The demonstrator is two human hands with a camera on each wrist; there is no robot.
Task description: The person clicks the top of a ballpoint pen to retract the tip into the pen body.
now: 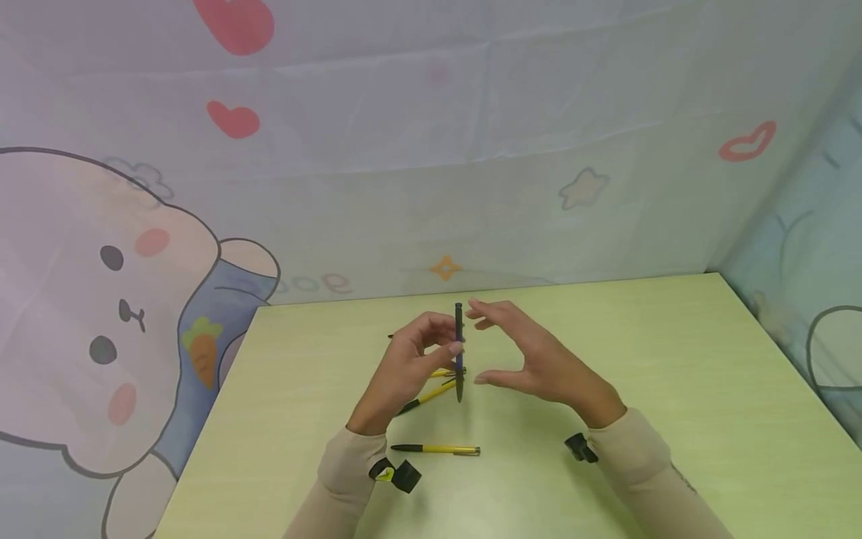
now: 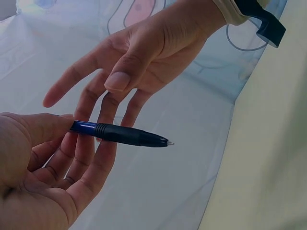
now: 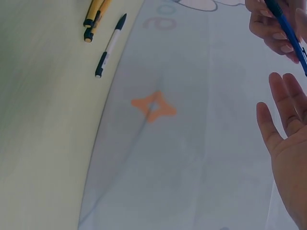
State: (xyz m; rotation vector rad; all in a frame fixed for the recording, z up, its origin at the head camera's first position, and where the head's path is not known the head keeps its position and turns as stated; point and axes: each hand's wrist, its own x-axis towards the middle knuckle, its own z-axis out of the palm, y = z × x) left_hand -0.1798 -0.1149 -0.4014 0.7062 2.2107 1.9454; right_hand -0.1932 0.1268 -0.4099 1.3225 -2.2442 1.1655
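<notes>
My left hand (image 1: 408, 361) pinches a blue ballpoint pen (image 1: 459, 352) between thumb and fingers, above the table. In the left wrist view the pen (image 2: 129, 135) shows a dark ribbed grip and its metal tip out. Just to the right of it, my right hand (image 1: 539, 359) is held with thumb and fingers spread apart, nothing between them. The right wrist view shows the blue pen (image 3: 287, 31) in the left hand, with the right hand's straight fingers (image 3: 268, 125) close below it.
A yellow pen (image 1: 438, 449) with a black grip lies nearest me on the table (image 1: 673, 359). Two more yellow pens (image 3: 98, 12) lie together beyond it, partly behind the left hand. A white pen (image 3: 111, 45) with dark ends lies near the table's back edge, by the printed curtain.
</notes>
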